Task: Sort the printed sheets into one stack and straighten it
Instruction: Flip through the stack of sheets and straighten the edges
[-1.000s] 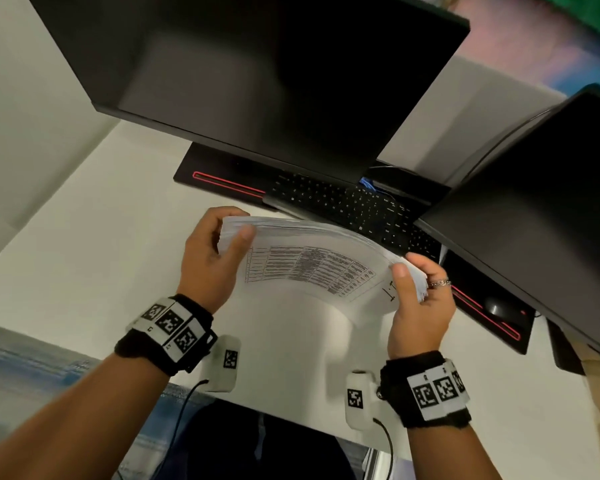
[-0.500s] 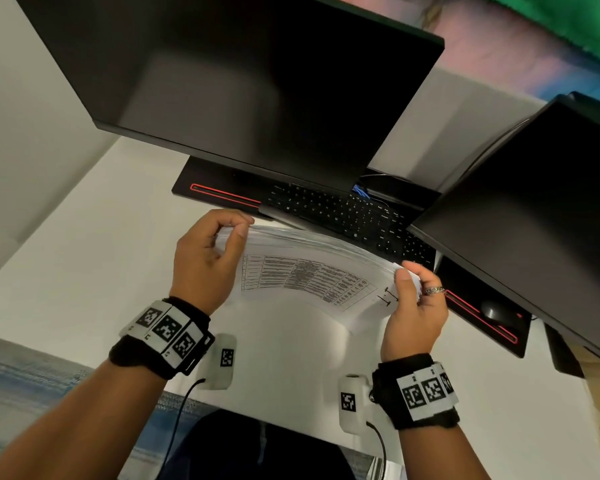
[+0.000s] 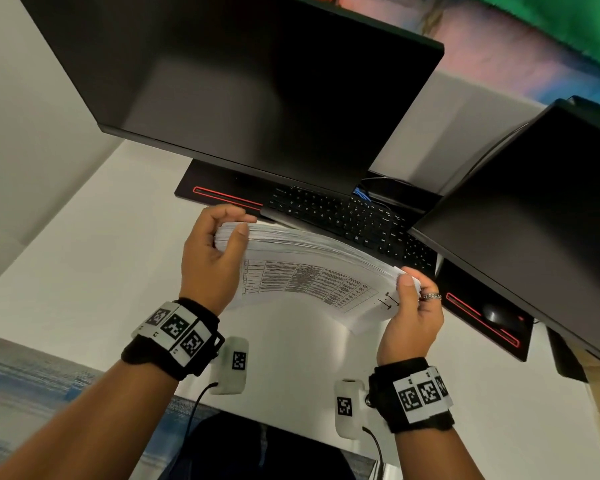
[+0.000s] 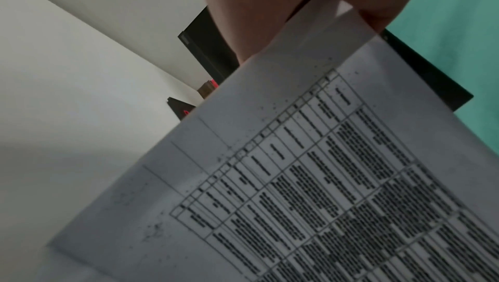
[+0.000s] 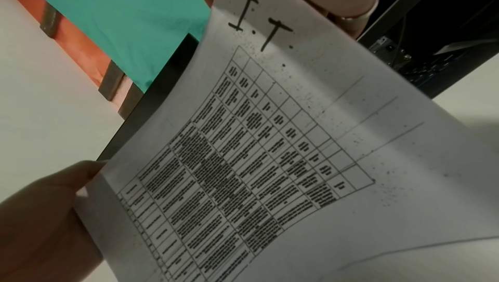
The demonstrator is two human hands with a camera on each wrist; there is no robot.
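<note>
A thick stack of printed sheets stands on its long edge on the white desk, bowed, with a printed table facing me. My left hand grips the stack's left end, thumb on the near face. My right hand, wearing a ring, grips the right end the same way. The left wrist view shows the table sheet pinched under my left hand's fingers. In the right wrist view the same sheet carries a hand-drawn "I.T" mark, and my left hand shows at its far end.
A black keyboard lies just behind the stack. Two dark monitors, one central and one at the right, overhang the desk. A black mouse sits on a red-trimmed mat at the right.
The stack has dropped slightly toward the desk and its top edge has flattened. Both hands have kept their grip on its ends.
</note>
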